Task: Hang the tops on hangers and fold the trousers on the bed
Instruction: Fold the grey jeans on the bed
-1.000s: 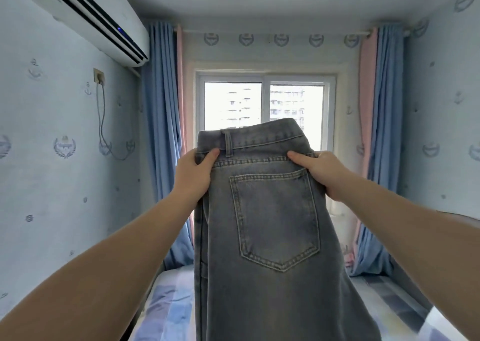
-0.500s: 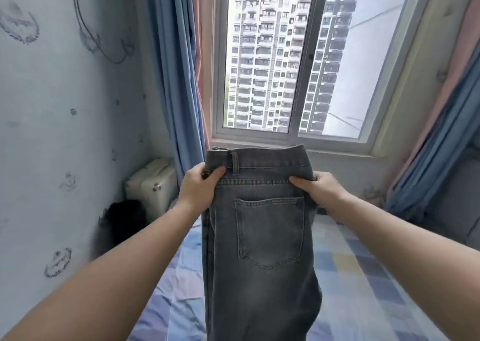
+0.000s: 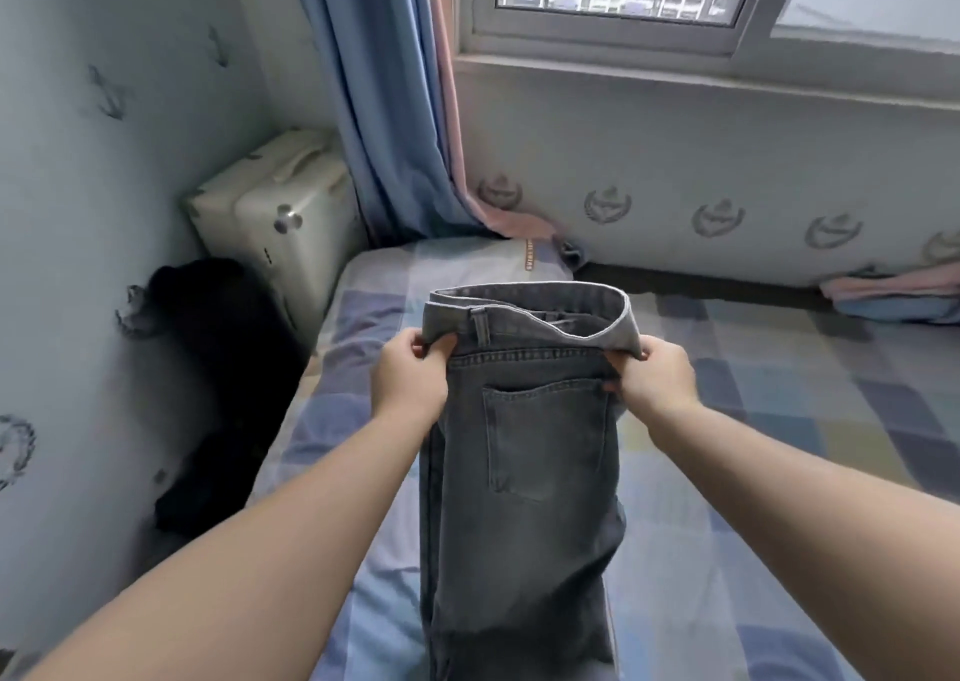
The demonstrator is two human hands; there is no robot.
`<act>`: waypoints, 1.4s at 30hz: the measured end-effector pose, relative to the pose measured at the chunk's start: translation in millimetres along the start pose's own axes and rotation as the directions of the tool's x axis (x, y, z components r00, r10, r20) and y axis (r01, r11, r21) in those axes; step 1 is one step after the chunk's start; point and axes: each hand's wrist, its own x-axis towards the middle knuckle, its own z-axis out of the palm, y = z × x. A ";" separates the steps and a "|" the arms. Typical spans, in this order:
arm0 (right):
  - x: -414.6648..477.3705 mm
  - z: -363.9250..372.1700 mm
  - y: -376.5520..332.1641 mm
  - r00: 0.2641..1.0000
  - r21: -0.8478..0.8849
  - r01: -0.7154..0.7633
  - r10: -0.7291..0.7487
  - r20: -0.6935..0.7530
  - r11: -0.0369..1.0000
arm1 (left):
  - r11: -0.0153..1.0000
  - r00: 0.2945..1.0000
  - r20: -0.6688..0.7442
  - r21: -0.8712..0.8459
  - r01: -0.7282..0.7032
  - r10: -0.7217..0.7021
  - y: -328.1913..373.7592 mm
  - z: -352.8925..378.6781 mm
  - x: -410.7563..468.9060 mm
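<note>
Jeans (image 3: 524,514), grey and doubled lengthwise leg on leg, are held up by the waistband (image 3: 530,311) over the bed (image 3: 779,420), back pocket (image 3: 545,436) facing the camera. The left hand (image 3: 410,379) pinches the band's left corner, thumb on the near face and fingers curled behind the cloth. The right hand (image 3: 657,376) grips the right corner the same way, thumb on top, fingers tucked under. The band gapes open between them. The legs hang down and bunch low in the view; whether they touch the checked blue sheet cannot be told. Left of the bed, in the corner, stands a cream suitcase (image 3: 275,218), with a black heap (image 3: 218,368) just in front of it along the wall. A blue and pink curtain (image 3: 374,83) hangs beside the window (image 3: 623,0), its hem lying on the bed's far end. Folded pink and blue cloths (image 3: 893,296) lie at the far right by the wall.
</note>
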 end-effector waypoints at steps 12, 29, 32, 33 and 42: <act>-24.6 106.9 169.8 0.925 -0.080 0.100 -0.063 0.375 0.992 | 0.913 0.961 0.273 0.378 -0.152 0.047 -165.2 63.0 -7.2; -209.2 -79.8 243.3 0.745 -0.575 0.579 -0.089 0.661 0.579 | 0.706 0.937 0.338 0.684 -0.182 -0.085 -163.7 65.1 -332.5; -247.9 -97.5 263.7 0.745 -0.577 0.556 -0.051 0.665 0.599 | 0.734 0.944 0.295 0.672 -0.095 -0.148 -174.6 57.4 -388.7; -260.4 -101.4 272.3 0.745 -0.574 0.543 -0.035 0.667 0.613 | 0.743 0.945 0.279 0.666 -0.063 -0.170 -180.3 54.7 -405.1; -358.7 -110.8 409.1 0.763 -0.505 0.276 0.134 0.633 0.818 | 0.771 0.880 0.201 0.588 0.243 -0.431 -288.2 37.5 -531.8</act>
